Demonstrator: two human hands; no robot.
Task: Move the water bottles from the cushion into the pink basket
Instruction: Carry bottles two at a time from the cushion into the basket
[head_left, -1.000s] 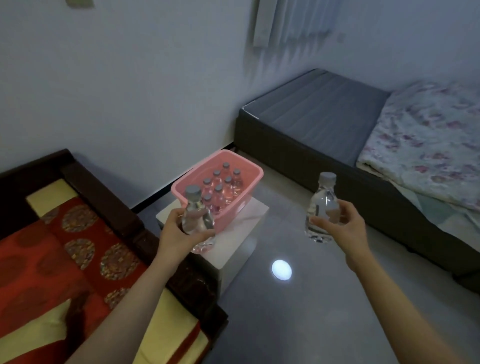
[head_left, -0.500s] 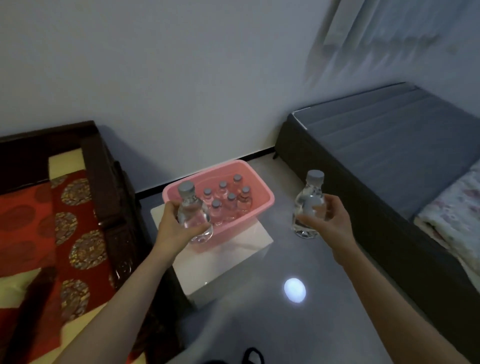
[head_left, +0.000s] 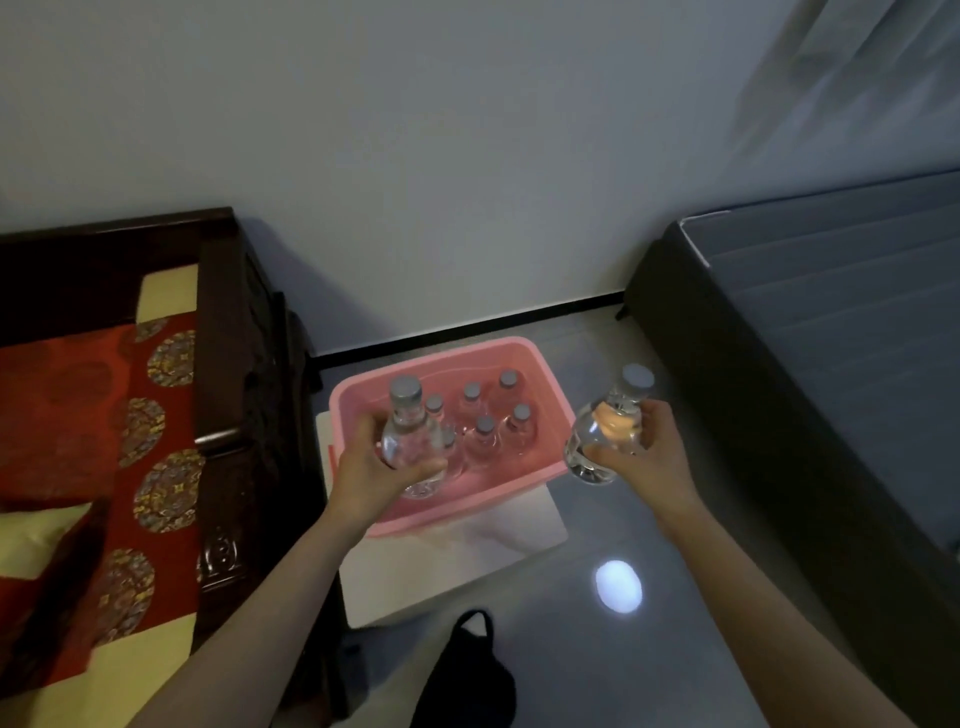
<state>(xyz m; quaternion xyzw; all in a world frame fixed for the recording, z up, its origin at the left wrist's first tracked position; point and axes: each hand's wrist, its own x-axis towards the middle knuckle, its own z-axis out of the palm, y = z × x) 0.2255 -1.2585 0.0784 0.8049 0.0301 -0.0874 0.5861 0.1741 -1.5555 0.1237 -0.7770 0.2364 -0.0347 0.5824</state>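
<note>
The grey bed (head_left: 831, 332) fills the right of the room, a dark wooden seat (head_left: 234, 364) with its red patterned cushion (head_left: 67, 415) the left, and a plain pale wall closes the far side. Between them is glossy grey floor (head_left: 675, 649) with a lamp's glare on it. On that floor stands a low white worktop (head_left: 467, 561), and on its far part sits the pink basket (head_left: 540, 364), already holding several capped bottles (head_left: 485, 441) standing upright at its far and right side. No bottle shows on the part of the cushion in view.

The left hand (head_left: 374, 467) has its fingers clenched round a water bottle (head_left: 410, 441) held upright, cap up, over the near left part of the basket, inside the rim line. Its long axis is close to vertical, and open basket floor seems to lie directly beneath it, so this hand looks the nearer to a drop: mostly a straight lowering.

The right hand (head_left: 644, 457) grasps a second bottle (head_left: 602, 441), tilted slightly with its cap leaning to the far right. It hangs just outside the basket's right wall, over the floor. The basket lies to its left, so that bottle probably needs carrying leftward over the rim and righting before it goes down, into whatever gap the standing bottles leave.
</note>
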